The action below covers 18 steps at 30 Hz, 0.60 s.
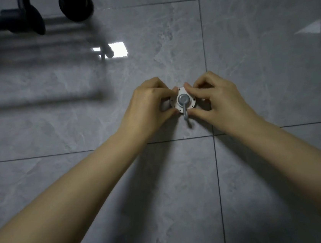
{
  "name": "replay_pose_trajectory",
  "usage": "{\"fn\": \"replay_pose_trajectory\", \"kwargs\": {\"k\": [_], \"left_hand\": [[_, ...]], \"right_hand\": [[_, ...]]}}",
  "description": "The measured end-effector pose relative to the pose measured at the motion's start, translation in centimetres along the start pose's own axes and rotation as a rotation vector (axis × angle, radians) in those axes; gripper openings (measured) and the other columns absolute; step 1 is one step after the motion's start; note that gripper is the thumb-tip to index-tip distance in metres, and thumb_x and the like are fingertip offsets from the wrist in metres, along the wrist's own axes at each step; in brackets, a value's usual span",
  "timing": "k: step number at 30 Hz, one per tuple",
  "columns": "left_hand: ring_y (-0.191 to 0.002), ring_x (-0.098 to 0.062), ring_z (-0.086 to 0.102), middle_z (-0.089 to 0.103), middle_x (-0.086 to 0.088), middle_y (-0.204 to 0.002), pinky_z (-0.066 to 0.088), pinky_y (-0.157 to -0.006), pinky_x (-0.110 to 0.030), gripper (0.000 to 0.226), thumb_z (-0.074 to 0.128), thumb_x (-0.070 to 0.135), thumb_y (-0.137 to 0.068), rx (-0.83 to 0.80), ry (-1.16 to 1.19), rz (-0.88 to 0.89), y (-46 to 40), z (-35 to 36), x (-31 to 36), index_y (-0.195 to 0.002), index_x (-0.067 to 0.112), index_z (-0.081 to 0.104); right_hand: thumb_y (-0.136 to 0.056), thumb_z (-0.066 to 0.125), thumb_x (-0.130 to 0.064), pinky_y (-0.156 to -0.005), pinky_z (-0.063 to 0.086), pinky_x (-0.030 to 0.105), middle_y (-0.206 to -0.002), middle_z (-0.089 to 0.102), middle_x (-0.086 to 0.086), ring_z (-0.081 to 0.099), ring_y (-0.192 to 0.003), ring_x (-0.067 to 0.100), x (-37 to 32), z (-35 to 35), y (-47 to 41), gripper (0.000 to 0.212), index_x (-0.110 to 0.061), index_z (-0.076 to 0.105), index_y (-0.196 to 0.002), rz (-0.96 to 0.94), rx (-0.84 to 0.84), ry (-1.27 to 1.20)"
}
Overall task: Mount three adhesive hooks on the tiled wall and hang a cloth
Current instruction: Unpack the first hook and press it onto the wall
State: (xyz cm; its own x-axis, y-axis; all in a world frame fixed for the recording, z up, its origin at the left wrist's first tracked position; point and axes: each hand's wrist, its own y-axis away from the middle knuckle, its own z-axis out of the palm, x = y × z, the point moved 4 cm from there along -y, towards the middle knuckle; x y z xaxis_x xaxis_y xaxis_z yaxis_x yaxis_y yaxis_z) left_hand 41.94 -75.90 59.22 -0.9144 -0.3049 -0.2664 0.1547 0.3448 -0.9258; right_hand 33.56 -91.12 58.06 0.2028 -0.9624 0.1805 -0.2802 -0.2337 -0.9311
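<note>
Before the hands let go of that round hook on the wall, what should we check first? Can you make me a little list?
1. Both hands hold the hook: ok. The left hand and right hand pinch the white disc of the hook from both sides.
2. Hook points down: ok, the grey curl hangs below the disc.
3. Disc sits on flat tile, off the grout line: ok, it lies just left of the line.
4. Disc pressed flat and stuck to the tiled wall: cannot tell.
5. Other two hooks up: not ok, only one shows.
6. Cloth ready: cannot tell, none in view.
</note>
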Motion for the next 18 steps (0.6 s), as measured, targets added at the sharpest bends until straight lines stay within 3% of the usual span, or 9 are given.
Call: {"fn": "replay_pose_trajectory", "kwargs": {"k": [5,8,12,15,18], "left_hand": [[-0.069,-0.014,0.060,0.064,-0.003,-0.087,0.047,-0.064,-0.021,0.021,0.075,0.029,-0.086,0.014,-0.001,0.000,0.2,0.5,-0.5,-0.099,0.012,0.079],[-0.068,-0.013,0.059,0.065,-0.004,-0.085,0.044,-0.065,-0.016,0.021,0.078,0.026,-0.084,0.025,0.026,0.006,0.0,0.5,-0.4,-0.099,0.012,0.079],[-0.069,-0.013,0.059,0.065,-0.005,-0.086,0.045,-0.066,-0.016,0.021,0.077,0.024,-0.083,0.030,0.032,-0.006,0.2,0.5,-0.3,-0.102,0.014,0.078],[-0.072,-0.010,0.056,0.065,-0.005,-0.088,0.040,-0.069,-0.008,0.026,0.079,0.025,-0.081,0.012,0.048,-0.048,0.5,0.6,-0.5,-0.105,0.015,0.078],[-0.077,-0.014,0.054,0.062,-0.010,-0.092,0.039,-0.069,-0.010,0.032,0.076,0.027,-0.084,0.008,0.036,-0.099,1.2,0.5,0.2,-0.114,0.017,0.074]], "right_hand": [[-0.070,0.086,-0.030,-0.074,0.041,0.005,-0.093,0.065,0.000,0.058,-0.081,0.007,0.6,-0.1,0.8,0.049,-0.012,0.074,-0.114,0.073,0.134,-0.124],[-0.073,0.085,-0.026,-0.072,0.043,0.011,-0.093,0.063,0.004,0.059,-0.080,0.014,0.3,-0.1,0.2,0.043,-0.011,0.074,-0.112,0.026,0.069,-0.076],[-0.084,0.075,-0.023,-0.076,0.037,0.008,-0.100,0.057,0.007,0.052,-0.084,0.013,-0.1,0.2,0.4,0.036,-0.005,0.071,-0.115,0.015,0.035,0.030],[-0.092,0.067,-0.021,-0.078,0.035,0.017,-0.104,0.054,0.011,0.051,-0.091,0.019,-0.4,0.7,0.6,0.032,0.000,0.066,-0.116,0.012,0.000,0.153],[-0.095,0.062,-0.022,-0.080,0.035,0.016,-0.110,0.053,0.013,0.051,-0.095,0.020,-0.5,0.8,0.9,0.033,0.000,0.062,-0.120,0.051,-0.043,0.090]]}}
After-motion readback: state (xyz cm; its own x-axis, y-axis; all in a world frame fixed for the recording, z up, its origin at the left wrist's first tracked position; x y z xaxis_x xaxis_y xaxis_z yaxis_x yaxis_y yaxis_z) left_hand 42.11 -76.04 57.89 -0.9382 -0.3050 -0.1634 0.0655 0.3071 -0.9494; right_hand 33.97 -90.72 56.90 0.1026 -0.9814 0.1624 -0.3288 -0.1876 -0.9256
